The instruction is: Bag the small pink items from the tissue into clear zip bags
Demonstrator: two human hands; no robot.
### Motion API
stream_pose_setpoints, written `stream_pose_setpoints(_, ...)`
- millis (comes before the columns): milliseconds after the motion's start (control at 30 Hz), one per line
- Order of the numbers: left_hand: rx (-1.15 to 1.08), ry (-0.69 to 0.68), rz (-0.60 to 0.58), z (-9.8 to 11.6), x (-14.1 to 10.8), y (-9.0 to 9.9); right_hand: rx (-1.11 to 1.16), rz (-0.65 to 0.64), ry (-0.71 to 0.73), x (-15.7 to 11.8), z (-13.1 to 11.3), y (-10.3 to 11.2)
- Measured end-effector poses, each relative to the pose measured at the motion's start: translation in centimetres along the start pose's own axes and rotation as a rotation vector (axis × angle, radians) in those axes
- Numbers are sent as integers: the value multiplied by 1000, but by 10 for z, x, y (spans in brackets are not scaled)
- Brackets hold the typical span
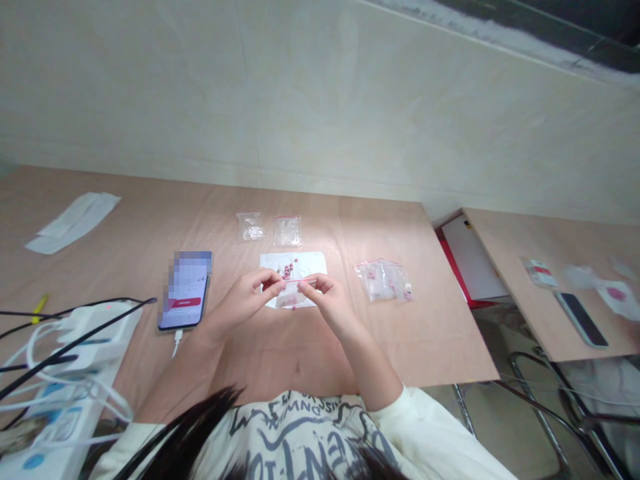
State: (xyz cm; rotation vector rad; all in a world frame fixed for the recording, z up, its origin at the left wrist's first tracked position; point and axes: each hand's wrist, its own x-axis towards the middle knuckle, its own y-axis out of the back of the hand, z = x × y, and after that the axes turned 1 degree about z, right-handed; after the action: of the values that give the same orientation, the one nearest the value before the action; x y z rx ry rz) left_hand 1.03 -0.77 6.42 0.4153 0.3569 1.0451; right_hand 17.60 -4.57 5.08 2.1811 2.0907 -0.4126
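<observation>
Several items on the table: what's lying where?

A phone is lying left, a paper sheet is lying centre, and loose bags are lying beside it.

And the hands?

The left hand and right hand are working above the sheet, their fingertips pinching a small clear bag by its red-lined top edge.

Anything smaller?

Pink beads are sitting on the sheet, just beyond the bag.

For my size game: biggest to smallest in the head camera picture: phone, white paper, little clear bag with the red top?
The phone and white paper look about alike, so I won't rank them. Smallest is the little clear bag.
</observation>
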Motion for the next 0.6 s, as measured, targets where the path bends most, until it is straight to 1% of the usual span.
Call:
stream_pose_setpoints(67,1,7,-17,-1,1,-1,23,-59,-4,-2,5,0)
stream_pose_setpoints(100,-2,-1,-37,-1,2,-3,20,-57,6,-4,7,2)
stream_pose_setpoints(133,-10,-10,-53,-2,2,-4,6,-18,28,-6,8,7)
stream_pose_setpoints(167,-22,-18,-63,-3,2,-5,-17,62,61,-8,7,16)
stream_pose_setpoints(200,-37,-16,-65,-4,1,-5,-48,173,99,-9,5,28)
stream_pose_setpoints(267,-59,22,-49,-8,-1,-4,-122,465,172,-10,1,66)
stream_pose_setpoints(300,-58,52,-44,-10,-3,-2,-173,599,175,-9,-1,89)
stream_pose_setpoints(367,-34,103,-33,-17,-6,4,-323,847,132,-2,1,136)
stream_pose_setpoints(433,-16,131,-15,-25,-9,9,-624,1052,16,8,11,173)
stream_pose_setpoints(467,-13,134,-6,-29,-10,12,-821,1143,-53,13,18,185)
stream_pose_setpoints(500,-8,131,3,-33,-11,14,-980,1231,-83,18,27,193)
stream_pose_setpoints(533,2,127,13,-37,-12,16,-1024,1249,-72,22,35,198)
stream_pose_setpoints(600,34,124,42,-43,-11,19,-1094,1282,-18,25,46,199)
